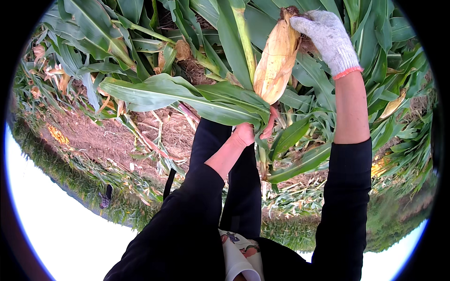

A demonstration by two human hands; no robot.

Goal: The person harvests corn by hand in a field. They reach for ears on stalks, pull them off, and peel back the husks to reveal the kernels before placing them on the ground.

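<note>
A corn ear (276, 63) in dry tan husk stands out from a green stalk, its dark, dried silk (289, 12) at the far end. My right hand (321, 31), in a whitish knit glove with a red cuff edge, grips the husk at that silk end. Bare, my left hand (248, 132) is closed around the stalk and the bases of green leaves, just below the ear's near end. A broad corn leaf (182, 96) stretches leftward from this hand. Leaves partly hide the left fingers.
Cut corn stalks and leaves (95, 38) lie thickly ahead and on both sides. Straw-strewn soil (165, 128) shows at left. Yellow husked cobs (58, 134) are heaped farther off, with more cobs (379, 167) at right. A distant person (104, 200) stands near the field's edge.
</note>
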